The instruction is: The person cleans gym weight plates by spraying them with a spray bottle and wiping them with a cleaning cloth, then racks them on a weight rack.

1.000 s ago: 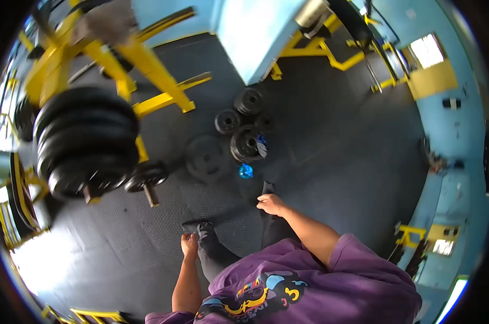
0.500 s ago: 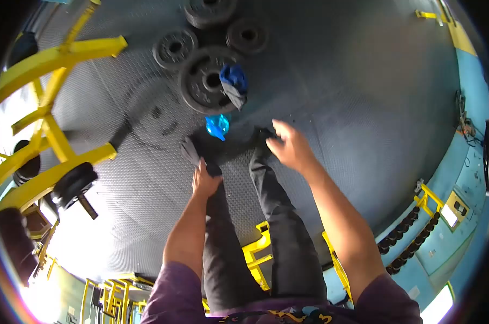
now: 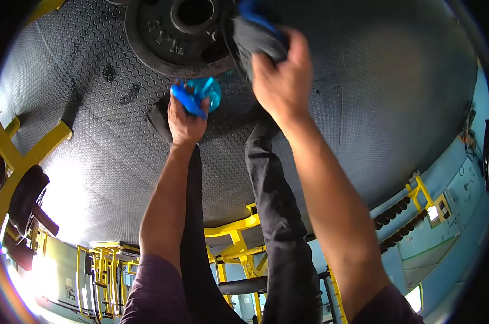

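Observation:
My left hand (image 3: pixel 185 127) has its fingers and thumb around the blue head of a spray bottle (image 3: pixel 209 93), whose clear blue body shows just past the fingers. My right hand (image 3: pixel 285 89) grips a grey and blue cloth (image 3: pixel 258 43), slightly blurred by motion. The cloth overlaps the right edge of a large dark weight plate (image 3: pixel 158 51), which lies flat on the floor with raised lettering and a round centre hole. The bottle is close to the plate's near rim.
Black textured rubber matting (image 3: pixel 115 156) covers the floor. My shoe (image 3: pixel 159 121) is close below the plate. A yellow rack (image 3: pixel 25 154) with dark weights stands left, and a dumbbell rack (image 3: pixel 417 191) lines the right wall. More yellow equipment (image 3: pixel 236 237) is behind my legs.
My left hand has reached forward and taken hold of the spray bottle. My right hand has moved up and grasped the cloth on the plate. The view has come closer to the plate.

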### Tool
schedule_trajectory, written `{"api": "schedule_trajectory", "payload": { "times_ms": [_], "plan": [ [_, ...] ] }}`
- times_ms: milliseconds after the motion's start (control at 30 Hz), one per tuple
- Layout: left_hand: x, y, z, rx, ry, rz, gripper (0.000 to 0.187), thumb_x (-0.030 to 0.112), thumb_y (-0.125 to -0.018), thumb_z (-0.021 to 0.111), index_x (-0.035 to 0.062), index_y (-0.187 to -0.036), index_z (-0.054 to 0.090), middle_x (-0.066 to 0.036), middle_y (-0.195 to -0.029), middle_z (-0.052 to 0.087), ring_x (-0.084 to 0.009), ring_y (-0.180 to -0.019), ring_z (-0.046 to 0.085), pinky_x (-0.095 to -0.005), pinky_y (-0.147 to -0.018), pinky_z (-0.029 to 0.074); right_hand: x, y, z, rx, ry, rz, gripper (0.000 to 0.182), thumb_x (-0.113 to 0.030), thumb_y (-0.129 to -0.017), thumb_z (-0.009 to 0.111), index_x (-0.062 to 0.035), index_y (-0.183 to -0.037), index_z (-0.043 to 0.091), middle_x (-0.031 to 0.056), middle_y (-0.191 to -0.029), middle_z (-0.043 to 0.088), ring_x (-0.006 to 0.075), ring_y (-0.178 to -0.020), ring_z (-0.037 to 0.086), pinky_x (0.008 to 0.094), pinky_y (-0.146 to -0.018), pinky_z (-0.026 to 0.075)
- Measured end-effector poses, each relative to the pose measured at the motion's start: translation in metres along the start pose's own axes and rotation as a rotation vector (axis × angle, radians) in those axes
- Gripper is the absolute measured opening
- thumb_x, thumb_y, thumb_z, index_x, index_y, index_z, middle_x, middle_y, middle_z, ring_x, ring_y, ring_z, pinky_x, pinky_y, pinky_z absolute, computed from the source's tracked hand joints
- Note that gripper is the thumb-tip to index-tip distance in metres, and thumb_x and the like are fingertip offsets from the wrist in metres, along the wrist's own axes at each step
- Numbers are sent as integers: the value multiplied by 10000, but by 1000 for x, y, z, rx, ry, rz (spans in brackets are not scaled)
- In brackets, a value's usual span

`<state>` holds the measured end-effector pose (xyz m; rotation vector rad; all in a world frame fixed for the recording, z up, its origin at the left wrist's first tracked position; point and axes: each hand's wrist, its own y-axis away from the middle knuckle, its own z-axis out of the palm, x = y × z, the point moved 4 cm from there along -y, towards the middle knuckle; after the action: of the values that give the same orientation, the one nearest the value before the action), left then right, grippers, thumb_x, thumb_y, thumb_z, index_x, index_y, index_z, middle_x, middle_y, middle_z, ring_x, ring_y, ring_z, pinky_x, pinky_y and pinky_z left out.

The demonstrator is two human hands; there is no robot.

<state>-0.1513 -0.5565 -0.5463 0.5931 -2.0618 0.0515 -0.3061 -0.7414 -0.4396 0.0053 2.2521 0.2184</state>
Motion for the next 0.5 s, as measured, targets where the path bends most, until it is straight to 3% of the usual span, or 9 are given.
{"api": "schedule_trajectory", "payload": {
  "times_ms": [67, 100, 133, 200, 267, 300, 367, 433, 500],
  "plan": [
    [45, 5, -23, -22, -218, 294, 782, 169, -823, 756, -83, -1405, 299, -289, -1198, 563, -463, -1028, 587, -520, -861, 505, -8, 26, -26, 48, -613, 571, 454, -34, -727, 676, 13, -1165, 569, 209, -1060, 651, 391, -918, 646, 428, -876, 515],
    [50, 10, -26, 47, -86, 470, 657, 212, -856, 724, -45, -1373, 410, -270, -1308, 513, -478, -1189, 504, -525, -992, 435, -14, 37, -38, 86, -726, 622, 443, -37, -737, 675, 18, -1164, 574, 199, -1076, 658, 359, -962, 652, 413, -882, 516],
    [70, 9, -34, -35, -121, 473, 696, 229, -844, 726, -44, -1390, 392, -272, -1313, 511, -503, -1185, 498, -550, -997, 424, -12, 52, -50, 125, -841, 676, 432, -41, -746, 673, 23, -1163, 580, 189, -1093, 665, 328, -1006, 659, 397, -889, 516],
    [113, -2, -51, -232, -69, 292, 693, 178, -837, 679, -39, -1414, 363, -278, -1341, 496, -480, -1231, 481, -528, -1008, 430, -27, 82, -85, -82, 276, -301, 391, -23, -752, 652, 29, -1137, 610, 150, -1110, 670, 267, -1047, 656, 371, -896, 519],
    [129, -12, -52, -419, 110, 226, 683, 124, -808, 614, -29, -1424, 361, -270, -1352, 498, -421, -1218, 528, -484, -986, 464, -27, 119, -96, -25, 239, 30, 397, 27, -718, 606, 30, -1113, 634, 102, -1116, 671, 238, -1054, 649, 368, -903, 518],
    [133, -4, -49, -462, 295, -138, 667, 80, -765, 575, -28, -1399, 398, -249, -1336, 530, -338, -1110, 622, -425, -948, 501, -39, 123, -96, -7, 227, 38, 397, 27, -718, 606, 30, -1113, 634, 102, -1116, 671, 238, -1054, 649, 368, -903, 518],
    [152, -18, -46, -540, 238, -182, 607, 38, -734, 593, -45, -1319, 456, -215, -1187, 608, -309, -905, 685, -382, -807, 556, -29, 144, -82, 271, -982, 1027, 482, 51, -663, 580, 22, -1140, 634, 82, -1099, 673, 227, -1034, 648, 362, -910, 506],
    [153, -30, -34, -612, 207, -232, 586, 11, -713, 609, -64, -1280, 477, -227, -1127, 618, -339, -866, 690, -380, -740, 578, -6, 166, -71, 183, -894, 1038, 499, 50, -655, 570, 20, -1149, 632, 71, -1085, 672, 207, -1009, 647, 344, -905, 503],
    [157, -38, -19, -491, -120, 288, 505, -7, -722, 599, -55, -1216, 506, -201, -1015, 606, -322, -783, 678, -379, -685, 568, 6, 166, -60, 91, -773, 992, 492, 27, -657, 580, 12, -1146, 633, 48, -1035, 671, 160, -935, 641, 292, -877, 496]
  ]
}}
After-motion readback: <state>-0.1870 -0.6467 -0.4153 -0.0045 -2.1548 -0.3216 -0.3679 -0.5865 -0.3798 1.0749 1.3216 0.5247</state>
